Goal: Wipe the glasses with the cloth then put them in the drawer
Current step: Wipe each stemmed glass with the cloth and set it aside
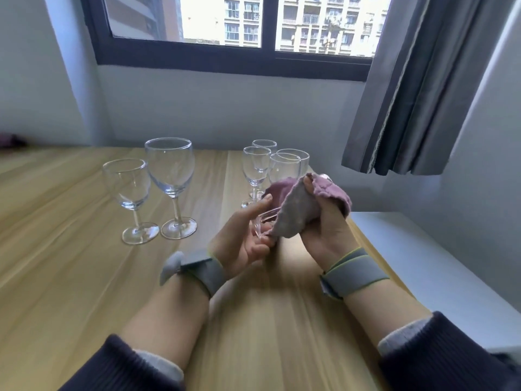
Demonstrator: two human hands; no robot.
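My left hand (245, 241) holds a wine glass by its foot and stem (266, 217), tipped on its side above the wooden table (70, 263). The bowl of that glass is hidden inside a purple and grey cloth (298, 213), which my right hand (324, 230) grips around it. Two stemmed glasses stand upright on the left, a small one (129, 190) and a taller one (172, 176). Several more glasses (270, 167) stand clustered just behind my hands. No drawer is in view.
A white surface (423, 263) runs along the table's right edge. A grey curtain (408, 108) hangs at the right of the window (239, 32). A dark purple object (11, 139) lies at the far left edge.
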